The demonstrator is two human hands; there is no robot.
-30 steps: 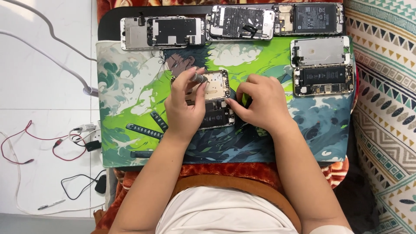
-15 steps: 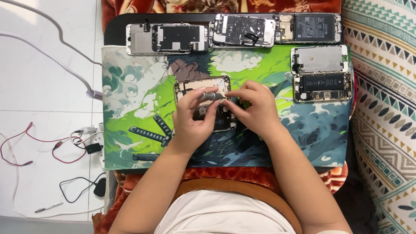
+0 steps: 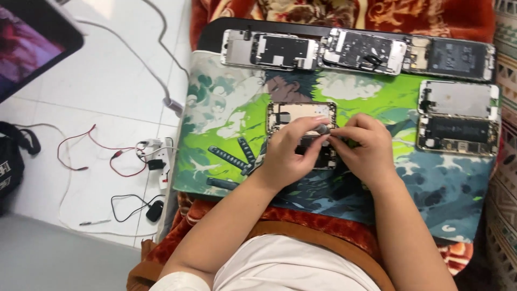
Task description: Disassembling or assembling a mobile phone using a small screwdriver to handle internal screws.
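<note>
Nearest the camera, both forearms are seen reaching forward over a printed green and blue mat point(image 3: 226, 134) that covers the surface. The left hand point(image 3: 288, 156) is laid over an opened phone point(image 3: 301, 116) at the middle of the mat, its grip pressed together on a small grey tool tip point(image 3: 322, 129), pinched between thumb and fingers. The right hand point(image 3: 366, 151) is set just beside it, its grip closed on what appears to be the same slim tool, though how much of it is held cannot be told. The opened phone lies under both hands, its long axis running away from the person, top end pointing to the far edge of the mat; only that upper part is visible. The back is already off and the inside is exposed, so the opening is judged to be done, while work on the inner parts is judged to be under way and reassembly not yet begun. To the left, dark flat strips point(image 3: 229, 156) are seen lying on the mat. Further right, two more stripped phones point(image 3: 458, 116) are laid side by side, and along the far edge a row of opened phones point(image 3: 361, 51) is set crosswise.
</note>
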